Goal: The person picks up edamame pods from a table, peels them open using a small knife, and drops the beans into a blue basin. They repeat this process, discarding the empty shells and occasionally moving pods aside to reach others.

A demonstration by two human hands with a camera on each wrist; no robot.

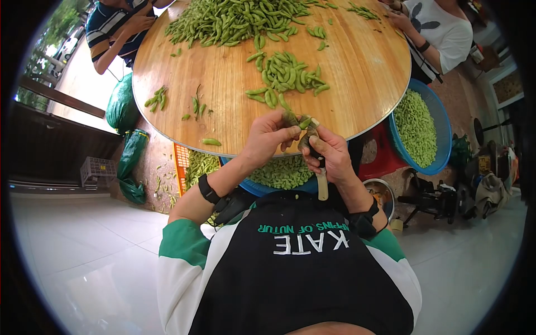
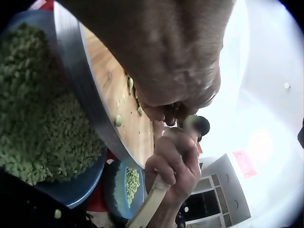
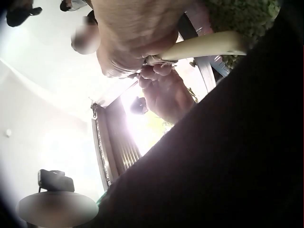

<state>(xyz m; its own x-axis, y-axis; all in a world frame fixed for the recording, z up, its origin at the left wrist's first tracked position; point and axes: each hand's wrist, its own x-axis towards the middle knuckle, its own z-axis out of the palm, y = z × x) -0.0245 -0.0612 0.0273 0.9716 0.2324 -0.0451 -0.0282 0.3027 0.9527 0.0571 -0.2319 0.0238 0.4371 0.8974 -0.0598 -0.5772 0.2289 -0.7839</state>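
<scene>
Over the near edge of the round wooden table (image 1: 223,106), my left hand (image 1: 269,134) pinches a green pod (image 1: 305,123) near its fingertips. Close beside it, my right hand (image 1: 333,153) curls round a tool with a pale handle (image 1: 322,187) that points down toward my body. The tool's working end is hidden by the fingers. Dark covering shows on some fingertips. In the left wrist view the pale handle (image 2: 149,204) sticks out below the right hand (image 2: 173,166). The right wrist view shows the handle (image 3: 209,45) out of the right hand (image 3: 137,33).
A small pile of pods (image 1: 287,72) lies ahead of my hands, with a large heap (image 1: 234,19) behind. Blue basins of shelled beans stand below the table (image 1: 282,172) and at the right (image 1: 414,128). An orange basket (image 1: 181,164) is at the left. Two people sit across.
</scene>
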